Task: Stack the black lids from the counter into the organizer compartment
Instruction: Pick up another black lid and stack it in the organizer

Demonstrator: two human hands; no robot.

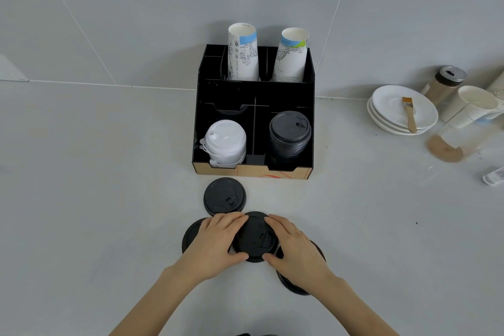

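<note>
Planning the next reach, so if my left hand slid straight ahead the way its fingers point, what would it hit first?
Probably the loose black lid lying just beyond the left hand, which points forward and slightly right. Past that lid stands the organizer. Height is hard to judge from this view.

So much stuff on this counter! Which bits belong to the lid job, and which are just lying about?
Job:
black lids on counter
lid held by left hand and right hand
organizer
black stack

Lying about:
white lids
paper cups
saucers
brush
shaker
</note>
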